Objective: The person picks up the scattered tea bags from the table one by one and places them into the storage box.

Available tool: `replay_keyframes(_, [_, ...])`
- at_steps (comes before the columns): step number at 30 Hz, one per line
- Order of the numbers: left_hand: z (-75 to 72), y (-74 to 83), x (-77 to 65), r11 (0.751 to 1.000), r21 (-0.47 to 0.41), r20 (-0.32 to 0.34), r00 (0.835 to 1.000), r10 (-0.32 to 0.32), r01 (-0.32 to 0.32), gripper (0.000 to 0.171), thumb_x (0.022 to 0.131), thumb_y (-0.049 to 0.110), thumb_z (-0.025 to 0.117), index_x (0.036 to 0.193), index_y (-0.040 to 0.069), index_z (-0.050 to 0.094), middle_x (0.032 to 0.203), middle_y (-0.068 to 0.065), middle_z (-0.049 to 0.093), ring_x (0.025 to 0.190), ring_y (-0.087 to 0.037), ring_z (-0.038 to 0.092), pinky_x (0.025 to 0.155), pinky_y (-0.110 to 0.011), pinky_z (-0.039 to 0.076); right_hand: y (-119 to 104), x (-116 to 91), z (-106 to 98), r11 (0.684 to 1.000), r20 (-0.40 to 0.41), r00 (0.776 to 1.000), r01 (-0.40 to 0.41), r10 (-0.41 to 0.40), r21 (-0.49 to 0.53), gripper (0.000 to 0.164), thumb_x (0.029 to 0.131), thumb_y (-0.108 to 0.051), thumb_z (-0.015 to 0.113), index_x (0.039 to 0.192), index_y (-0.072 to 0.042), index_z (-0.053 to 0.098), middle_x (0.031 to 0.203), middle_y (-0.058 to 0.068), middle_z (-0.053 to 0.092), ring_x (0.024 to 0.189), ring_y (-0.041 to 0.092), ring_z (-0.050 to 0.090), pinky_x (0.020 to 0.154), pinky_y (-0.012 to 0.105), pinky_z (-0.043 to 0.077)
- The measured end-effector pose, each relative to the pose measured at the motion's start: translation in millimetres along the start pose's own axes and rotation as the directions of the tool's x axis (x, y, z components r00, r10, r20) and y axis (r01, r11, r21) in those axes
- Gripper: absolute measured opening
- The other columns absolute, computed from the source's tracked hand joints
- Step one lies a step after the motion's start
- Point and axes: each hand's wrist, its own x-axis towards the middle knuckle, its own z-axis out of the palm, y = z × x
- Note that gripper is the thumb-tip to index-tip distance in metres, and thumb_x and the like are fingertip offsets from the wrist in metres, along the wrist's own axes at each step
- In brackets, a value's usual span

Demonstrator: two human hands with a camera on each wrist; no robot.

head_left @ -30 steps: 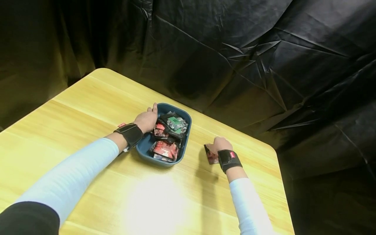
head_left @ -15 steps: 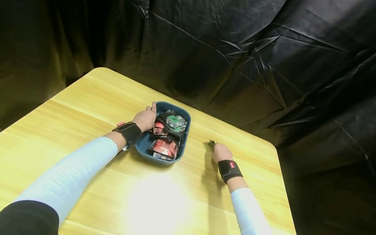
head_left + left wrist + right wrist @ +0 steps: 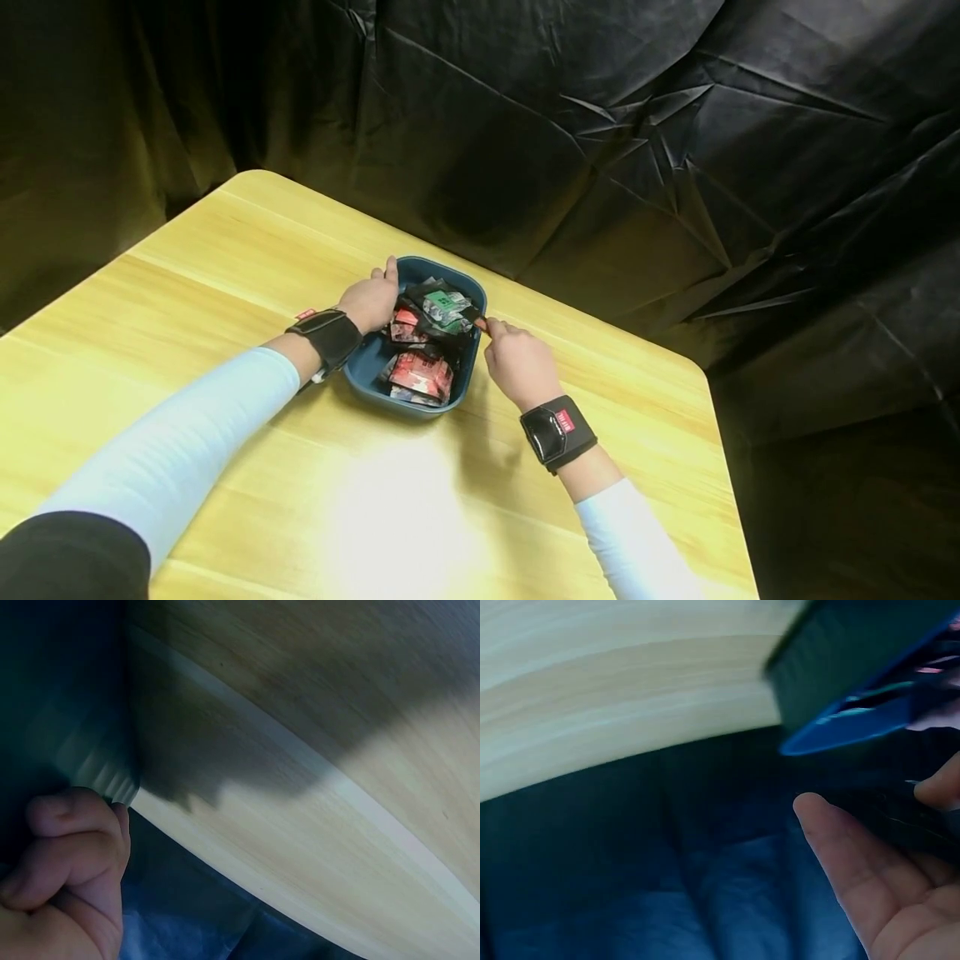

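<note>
A dark blue plastic bin (image 3: 365,372) stands on the wooden table, holding several small sachets. A red sachet (image 3: 422,375) lies in the near half, and a silvery green-labelled sachet (image 3: 441,305) tops the pile at the far end. My left hand (image 3: 371,302) grips the bin's left side; in the left wrist view its fingers (image 3: 79,851) curl against the ribbed wall. At the bin's right rim, my right hand (image 3: 522,364) pinches a small dark sachet (image 3: 472,315), its tip overlapping the pile. In the right wrist view, that sachet (image 3: 889,814) shows between thumb and fingers.
The light wooden table (image 3: 225,258) has rounded far corners, and its back edge runs close behind the bin. Black sheeting (image 3: 480,150) hangs behind and to the right. A bright glare patch (image 3: 397,517) lies on the near tabletop.
My right hand has picked up a sachet from the table right of the bin and carried it left to the bin's right rim. My left hand has stayed at the bin.
</note>
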Motion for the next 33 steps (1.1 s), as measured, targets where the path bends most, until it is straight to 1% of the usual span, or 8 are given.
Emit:
replay_keyframes(4, [0.8, 1.1, 0.7, 1.000, -0.002, 0.010, 1.000, -0.004, 0.004, 0.072, 0.092, 0.001, 0.043, 0.146, -0.009, -0.003, 0.135, -0.038, 0.035, 0.079, -0.032, 0.059, 0.065, -0.042, 0.050, -10, 0, -5, 0.998, -0.020, 0.999, 0.046, -0.047, -0.042, 0.033, 0.085, -0.009, 0.057, 0.117, -0.004, 0.062, 0.108, 0.013, 0.070, 0.091, 0.027, 0.068, 0.069, 0.040, 0.055])
replay_keyframes(12, [2.2, 3.6, 1.1, 1.000, -0.007, 0.010, 1.000, 0.002, -0.002, 0.072, 0.093, 0.001, 0.043, 0.147, -0.008, -0.003, 0.133, -0.037, 0.037, 0.074, -0.030, 0.057, 0.060, -0.039, 0.048, -24, -1, -12, 0.986, -0.109, 0.984, 0.125, -0.138, -0.111, 0.034, 0.083, -0.010, 0.060, 0.116, -0.004, 0.064, 0.104, 0.010, 0.071, 0.089, 0.023, 0.068, 0.068, 0.035, 0.055])
replay_keyframes(14, [2.8, 3.8, 1.2, 1.000, -0.005, 0.012, 1.000, 0.007, -0.007, 0.073, 0.093, 0.002, 0.044, 0.147, -0.008, -0.003, 0.132, -0.037, 0.038, 0.070, -0.028, 0.057, 0.057, -0.037, 0.046, -28, -1, -13, 0.984, -0.089, 0.985, 0.140, -0.150, -0.113, 0.036, 0.084, -0.014, 0.061, 0.119, -0.005, 0.063, 0.108, 0.011, 0.070, 0.093, 0.024, 0.067, 0.071, 0.036, 0.055])
replay_keyframes(18, [4.2, 4.5, 0.4, 1.000, 0.000, 0.017, 1.000, 0.015, -0.015, 0.073, 0.093, 0.003, 0.045, 0.147, -0.008, -0.003, 0.132, -0.037, 0.038, 0.070, -0.028, 0.057, 0.058, -0.037, 0.047, -30, -4, -17, 0.988, 0.064, 0.988, 0.143, -0.140, -0.050, 0.063, 0.083, -0.051, 0.061, 0.133, -0.012, 0.053, 0.127, 0.012, 0.061, 0.112, 0.028, 0.059, 0.087, 0.045, 0.050])
replay_keyframes(20, [4.7, 5.1, 0.2, 1.000, 0.000, 0.015, 1.000, 0.018, -0.018, 0.072, 0.093, 0.003, 0.045, 0.147, -0.009, -0.002, 0.131, -0.037, 0.038, 0.074, -0.030, 0.058, 0.062, -0.040, 0.049, -29, -7, -18, 0.994, 0.138, 0.984, 0.108, -0.109, 0.015, 0.078, 0.078, -0.066, 0.057, 0.138, -0.017, 0.047, 0.135, 0.012, 0.054, 0.122, 0.029, 0.052, 0.094, 0.051, 0.044])
replay_keyframes(22, [5.3, 6.0, 0.2, 1.000, -0.003, 0.016, 1.000, 0.019, -0.019, 0.073, 0.093, 0.003, 0.045, 0.146, -0.009, -0.002, 0.131, -0.037, 0.038, 0.079, -0.032, 0.059, 0.067, -0.043, 0.051, -25, -10, -18, 0.996, 0.176, 0.982, 0.054, -0.066, 0.069, 0.081, 0.078, -0.071, 0.053, 0.139, -0.019, 0.047, 0.140, 0.012, 0.049, 0.127, 0.029, 0.047, 0.099, 0.054, 0.038])
replay_keyframes(28, [4.3, 5.6, -0.9, 1.000, -0.007, 0.028, 1.000, 0.007, -0.007, 0.077, 0.092, 0.006, 0.049, 0.146, -0.009, -0.003, 0.134, -0.036, 0.036, 0.088, -0.034, 0.059, 0.075, -0.046, 0.051, -3, -19, -4, 0.979, 0.179, 0.982, -0.089, 0.056, 0.184, 0.058, 0.092, -0.052, 0.046, 0.129, -0.009, 0.056, 0.136, 0.016, 0.052, 0.126, 0.032, 0.049, 0.103, 0.050, 0.037])
replay_keyframes(33, [5.2, -1.1, 0.6, 1.000, -0.020, 0.054, 0.999, -0.009, 0.010, 0.082, 0.091, 0.011, 0.053, 0.147, -0.007, -0.004, 0.136, -0.036, 0.035, 0.089, -0.033, 0.058, 0.073, -0.044, 0.050, 20, -28, 15, 0.947, 0.231, 0.954, -0.240, 0.190, 0.215, 0.052, 0.094, -0.048, 0.045, 0.126, -0.008, 0.058, 0.130, 0.012, 0.058, 0.122, 0.029, 0.052, 0.101, 0.043, 0.041])
